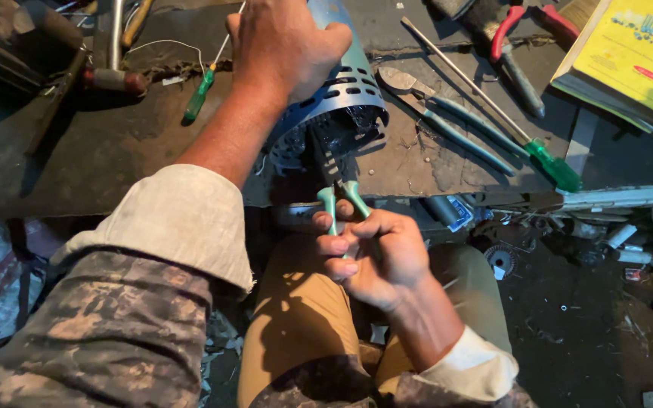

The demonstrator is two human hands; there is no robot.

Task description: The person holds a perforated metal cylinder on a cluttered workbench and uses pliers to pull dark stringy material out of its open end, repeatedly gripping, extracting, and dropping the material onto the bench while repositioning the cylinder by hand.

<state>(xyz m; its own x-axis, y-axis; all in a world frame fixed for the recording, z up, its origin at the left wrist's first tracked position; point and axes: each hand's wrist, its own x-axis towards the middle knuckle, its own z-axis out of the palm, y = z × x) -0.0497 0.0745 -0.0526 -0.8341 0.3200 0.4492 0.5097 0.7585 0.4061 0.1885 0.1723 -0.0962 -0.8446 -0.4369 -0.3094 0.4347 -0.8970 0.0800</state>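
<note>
Your left hand (285, 45) is clamped over the top of the motor housing (338, 98), a pale blue slotted metal cylinder lying at the counter (100, 151)'s near edge. Its long axis runs away from you, and its open end with dark windings faces your lap. Your right hand (376, 253) is clenched around the green-handled pliers (339, 200), just below that opening, with the tips reaching up into it. The right hand is nearer the opening. A long green screwdriver (493, 113) lies to the right, towards the counter's far right corner.
</note>
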